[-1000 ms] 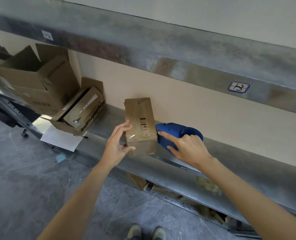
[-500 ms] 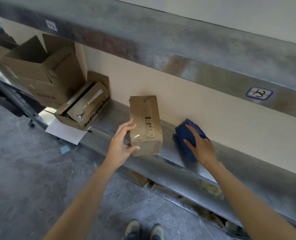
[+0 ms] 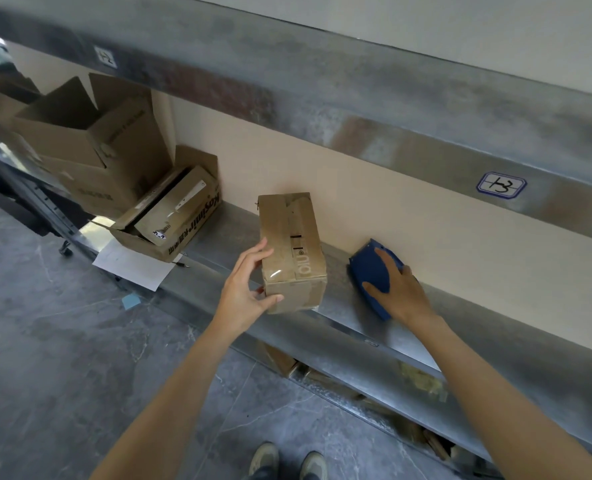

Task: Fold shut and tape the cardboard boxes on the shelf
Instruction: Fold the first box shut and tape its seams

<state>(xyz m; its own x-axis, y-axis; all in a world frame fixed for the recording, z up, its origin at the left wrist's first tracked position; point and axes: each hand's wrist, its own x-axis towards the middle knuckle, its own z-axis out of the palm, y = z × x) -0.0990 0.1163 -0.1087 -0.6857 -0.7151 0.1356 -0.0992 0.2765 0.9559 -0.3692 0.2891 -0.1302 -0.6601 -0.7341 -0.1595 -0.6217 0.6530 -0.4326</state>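
Head view puts us at the shelf. Our left hand grips the small box, fingers along its left side and thumb on its front face. That box looks finished, its flaps down and clear tape running over the top and front. Just right of it, our right hand rests with fairly straight fingers on the blue tape dispenser. Well left of our left hand, a large box stands with its flaps up and a tilted box gapes, so we judge most of the work remains.
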